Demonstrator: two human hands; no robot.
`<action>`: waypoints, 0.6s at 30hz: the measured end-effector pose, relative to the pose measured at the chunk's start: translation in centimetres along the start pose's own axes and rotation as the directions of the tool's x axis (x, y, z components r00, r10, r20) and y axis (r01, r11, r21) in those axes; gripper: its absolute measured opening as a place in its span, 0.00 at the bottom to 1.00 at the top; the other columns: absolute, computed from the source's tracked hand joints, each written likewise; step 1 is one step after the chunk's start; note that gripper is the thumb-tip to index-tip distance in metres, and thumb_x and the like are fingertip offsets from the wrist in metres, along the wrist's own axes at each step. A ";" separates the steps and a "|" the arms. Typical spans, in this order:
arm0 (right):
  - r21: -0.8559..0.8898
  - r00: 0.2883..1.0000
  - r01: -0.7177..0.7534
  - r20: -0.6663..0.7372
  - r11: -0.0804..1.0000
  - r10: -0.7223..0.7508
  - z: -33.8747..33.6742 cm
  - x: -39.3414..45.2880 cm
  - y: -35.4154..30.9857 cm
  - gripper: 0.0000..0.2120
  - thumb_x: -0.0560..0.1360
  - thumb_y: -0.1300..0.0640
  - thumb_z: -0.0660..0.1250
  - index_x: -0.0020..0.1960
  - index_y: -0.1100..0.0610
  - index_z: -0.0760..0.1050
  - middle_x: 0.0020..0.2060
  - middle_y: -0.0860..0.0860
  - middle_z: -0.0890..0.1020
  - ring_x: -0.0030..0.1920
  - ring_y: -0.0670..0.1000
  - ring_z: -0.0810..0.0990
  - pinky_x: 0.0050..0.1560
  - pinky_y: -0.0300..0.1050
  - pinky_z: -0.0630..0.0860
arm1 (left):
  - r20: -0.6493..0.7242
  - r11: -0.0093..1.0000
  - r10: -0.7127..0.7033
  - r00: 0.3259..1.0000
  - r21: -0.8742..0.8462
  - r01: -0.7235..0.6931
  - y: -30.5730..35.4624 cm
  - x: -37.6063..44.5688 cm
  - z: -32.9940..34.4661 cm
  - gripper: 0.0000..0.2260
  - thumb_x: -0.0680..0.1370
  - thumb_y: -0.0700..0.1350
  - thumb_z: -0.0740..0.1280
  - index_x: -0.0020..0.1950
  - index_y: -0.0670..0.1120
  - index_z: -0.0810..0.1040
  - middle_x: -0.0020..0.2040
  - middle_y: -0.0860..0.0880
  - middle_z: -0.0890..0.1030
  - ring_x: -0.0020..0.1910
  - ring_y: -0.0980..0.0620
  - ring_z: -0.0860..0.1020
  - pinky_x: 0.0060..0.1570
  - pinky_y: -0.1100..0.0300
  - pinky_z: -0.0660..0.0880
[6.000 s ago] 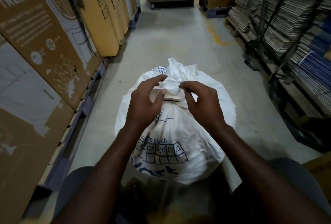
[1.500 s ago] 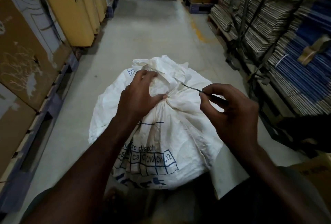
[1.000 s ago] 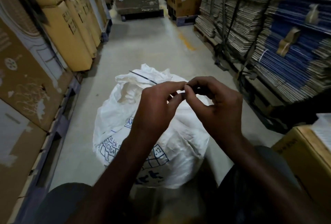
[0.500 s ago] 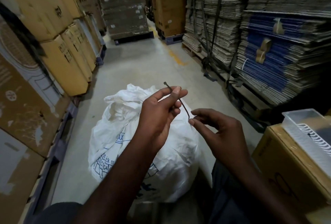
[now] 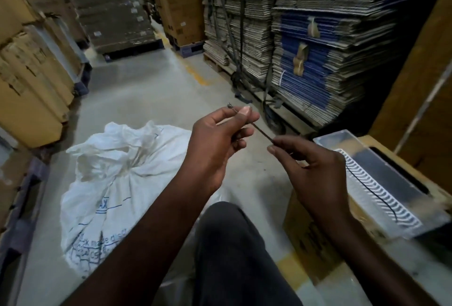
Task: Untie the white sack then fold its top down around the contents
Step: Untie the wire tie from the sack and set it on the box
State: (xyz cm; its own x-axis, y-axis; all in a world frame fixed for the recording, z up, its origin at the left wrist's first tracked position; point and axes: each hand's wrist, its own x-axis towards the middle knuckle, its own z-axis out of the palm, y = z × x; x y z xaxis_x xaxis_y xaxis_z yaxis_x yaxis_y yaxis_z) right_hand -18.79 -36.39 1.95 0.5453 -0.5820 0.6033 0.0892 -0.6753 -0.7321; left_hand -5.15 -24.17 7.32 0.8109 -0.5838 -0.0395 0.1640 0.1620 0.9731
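The white sack (image 5: 117,183) with blue print sits on the floor at lower left, its top loose and crumpled with no tie around it. A thin dark tie (image 5: 260,131) stretches between my two hands, to the right of the sack and well above the floor. My left hand (image 5: 220,141) pinches one end between thumb and fingers. My right hand (image 5: 313,166) pinches the other end with its fingertips. Neither hand touches the sack.
A clear plastic tray (image 5: 381,183) lies on a cardboard box (image 5: 315,239) at right. Stacked flat cartons (image 5: 305,49) line the right side and tall boxes (image 5: 31,80) the left. The concrete aisle (image 5: 151,90) runs ahead. My dark-trousered knee (image 5: 232,244) is below.
The tie came off the sack's neck and both hands carried it away to the right. The view swung right, so the sack now sits at the left and the tray is in sight.
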 end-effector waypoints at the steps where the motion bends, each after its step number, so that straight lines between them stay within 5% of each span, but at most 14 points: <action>1: -0.029 1.000 0.000 -0.012 1.000 0.000 -1.4 0.1 0.5 0.08 0.77 0.57 0.78 0.55 0.53 0.87 0.47 0.42 0.88 0.44 0.43 0.85 0.48 0.42 0.81 | 0.005 0.998 0.028 1.000 0.061 -0.028 -0.5 0.6 0.7 0.05 0.84 0.45 0.74 0.57 0.45 0.86 0.54 0.47 0.90 0.43 0.58 0.83 0.41 0.66 0.79; 7: -0.279 0.999 0.025 -0.015 0.960 -0.030 -8.8 0.3 5.0 0.06 0.77 0.58 0.77 0.54 0.53 0.86 0.45 0.43 0.87 0.42 0.42 0.82 0.45 0.42 0.80 | 0.122 0.976 0.049 0.991 0.203 -0.073 -4.6 4.0 7.1 0.09 0.81 0.46 0.78 0.59 0.44 0.89 0.47 0.51 0.89 0.48 0.58 0.85 0.49 0.61 0.81; 12: -0.358 0.994 -0.076 -0.104 0.931 0.041 -13.7 0.0 8.7 0.06 0.77 0.59 0.78 0.54 0.54 0.87 0.44 0.45 0.87 0.41 0.43 0.82 0.43 0.47 0.81 | 0.232 0.947 0.055 0.971 0.297 -0.125 -8.2 7.1 13.8 0.09 0.79 0.42 0.79 0.57 0.43 0.87 0.39 0.50 0.87 0.40 0.55 0.85 0.44 0.60 0.82; 18: -0.460 0.945 -0.306 -0.042 0.834 0.323 -16.3 -0.6 13.1 0.05 0.76 0.55 0.77 0.51 0.49 0.86 0.43 0.43 0.87 0.41 0.44 0.84 0.43 0.55 0.84 | 0.395 0.721 0.065 0.916 0.616 -0.317 -12.9 11.0 19.7 0.03 0.79 0.47 0.79 0.50 0.50 0.88 0.40 0.52 0.87 0.42 0.55 0.86 0.45 0.58 0.80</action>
State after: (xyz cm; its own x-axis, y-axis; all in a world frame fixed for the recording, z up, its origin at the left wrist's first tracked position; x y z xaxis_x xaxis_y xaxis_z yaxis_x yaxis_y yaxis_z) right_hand -31.54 -52.29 -2.82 0.5089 -0.7878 0.3470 -0.4754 -0.5933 -0.6496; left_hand -9.45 -48.39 -1.20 0.5317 -0.8389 0.1168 -0.4851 -0.1886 0.8539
